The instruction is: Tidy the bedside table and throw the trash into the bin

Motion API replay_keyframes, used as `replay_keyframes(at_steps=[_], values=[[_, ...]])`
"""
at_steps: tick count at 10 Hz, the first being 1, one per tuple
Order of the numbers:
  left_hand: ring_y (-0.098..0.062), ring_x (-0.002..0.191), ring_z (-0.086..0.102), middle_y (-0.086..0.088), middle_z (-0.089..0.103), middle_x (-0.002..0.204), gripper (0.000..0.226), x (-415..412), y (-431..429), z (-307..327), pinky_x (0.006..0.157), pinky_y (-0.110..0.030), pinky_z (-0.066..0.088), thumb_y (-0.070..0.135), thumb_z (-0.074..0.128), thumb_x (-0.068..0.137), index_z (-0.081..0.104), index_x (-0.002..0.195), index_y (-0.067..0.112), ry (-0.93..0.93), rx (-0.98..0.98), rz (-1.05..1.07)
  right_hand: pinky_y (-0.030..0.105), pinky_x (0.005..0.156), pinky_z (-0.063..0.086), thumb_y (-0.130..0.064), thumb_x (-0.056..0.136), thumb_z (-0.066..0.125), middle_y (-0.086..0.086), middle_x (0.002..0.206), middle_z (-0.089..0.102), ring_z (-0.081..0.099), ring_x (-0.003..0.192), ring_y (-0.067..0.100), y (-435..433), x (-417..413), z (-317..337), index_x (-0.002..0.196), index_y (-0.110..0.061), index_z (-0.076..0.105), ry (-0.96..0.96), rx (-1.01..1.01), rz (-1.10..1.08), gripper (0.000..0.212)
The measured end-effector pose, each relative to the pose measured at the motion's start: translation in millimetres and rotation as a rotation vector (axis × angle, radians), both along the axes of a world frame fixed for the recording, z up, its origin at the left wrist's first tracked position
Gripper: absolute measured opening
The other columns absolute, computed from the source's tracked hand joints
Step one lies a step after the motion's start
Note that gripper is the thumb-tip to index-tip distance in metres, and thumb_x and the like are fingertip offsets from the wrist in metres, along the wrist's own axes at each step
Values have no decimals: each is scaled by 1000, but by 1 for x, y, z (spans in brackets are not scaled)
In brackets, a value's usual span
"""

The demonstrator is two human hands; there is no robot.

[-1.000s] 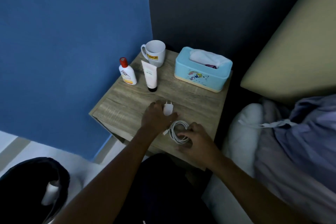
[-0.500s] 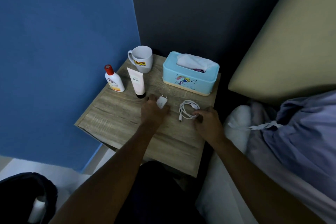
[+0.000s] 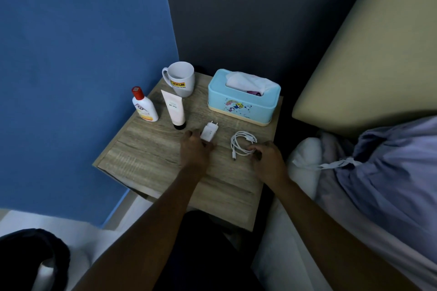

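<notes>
On the wooden bedside table (image 3: 151,158) lie a white charger plug (image 3: 209,132) and a coiled white cable (image 3: 242,143). My left hand (image 3: 194,151) rests on the table with its fingers around the near end of the charger plug. My right hand (image 3: 267,158) pinches the near right side of the cable coil, which lies flat on the wood. Behind stand a white mug (image 3: 181,78), a red-capped lotion bottle (image 3: 143,106), a white tube (image 3: 174,110) on its black cap, and a light blue tissue box (image 3: 243,99).
A blue wall borders the table's left, a dark wall its back. The bed with a beige headboard (image 3: 369,54), white pillow (image 3: 305,160) and grey-blue bedding (image 3: 387,172) lies right. A dark bin (image 3: 30,257) with something white inside sits on the floor at lower left.
Both hands have moved toward the back of the table. The charger plug and the cable coil, close together a second ago, now lie apart, the cable farther right.
</notes>
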State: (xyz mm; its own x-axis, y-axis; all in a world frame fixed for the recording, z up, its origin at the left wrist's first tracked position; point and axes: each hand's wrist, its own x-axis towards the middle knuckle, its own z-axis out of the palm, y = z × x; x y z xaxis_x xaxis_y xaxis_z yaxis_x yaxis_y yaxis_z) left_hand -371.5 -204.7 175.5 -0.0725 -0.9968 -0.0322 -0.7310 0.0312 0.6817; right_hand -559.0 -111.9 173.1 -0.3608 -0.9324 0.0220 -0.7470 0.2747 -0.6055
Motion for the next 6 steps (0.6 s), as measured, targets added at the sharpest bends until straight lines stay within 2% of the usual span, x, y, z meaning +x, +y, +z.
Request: replay_keyframes(at_steps=[1, 2, 3, 4, 5, 6], values=[[-37, 114, 52, -21, 57, 122, 58, 4, 8, 13, 92, -42, 45, 28, 78, 75, 57, 125, 7, -18, 17, 1, 24, 87, 43, -1, 78, 63, 17, 100, 65, 63, 97, 30, -3, 1, 1, 107, -16, 75, 14, 21, 9, 34], [-38, 119, 49, -20, 53, 128, 61, 13, 20, 24, 94, -42, 44, 26, 76, 76, 50, 130, 9, -80, 44, -40, 30, 91, 48, 0, 78, 60, 19, 102, 64, 64, 97, 33, 0, 3, 5, 114, -18, 72, 3, 45, 5, 41], [-34, 126, 44, -15, 47, 137, 70, 38, 49, 42, 98, -45, 44, 33, 72, 81, 39, 140, 14, -176, 41, -141, 36, 96, 49, -4, 80, 54, 20, 113, 60, 61, 106, 37, 7, 8, 21, 127, -22, 62, -30, 97, 24, 51], [-34, 128, 44, -16, 48, 140, 70, 59, 71, 60, 101, -46, 44, 42, 66, 85, 37, 143, 15, -260, -51, -209, 37, 97, 48, -8, 84, 57, 18, 121, 57, 57, 112, 36, 12, 18, 46, 129, -21, 57, -41, 108, 71, 47], [-33, 133, 42, -17, 47, 144, 68, 77, 75, 98, 106, -43, 40, 53, 51, 91, 36, 145, 13, -381, -192, -264, 41, 100, 46, -22, 86, 63, 17, 123, 55, 51, 118, 34, 4, 39, 84, 128, -19, 57, 4, -9, 136, 43], [-32, 132, 43, -16, 50, 141, 67, 87, 70, 119, 107, -45, 38, 57, 41, 93, 40, 142, 12, -439, -281, -295, 44, 103, 43, -28, 90, 60, 18, 130, 53, 46, 123, 35, 0, 49, 100, 134, -16, 54, 82, -71, 189, 47]])
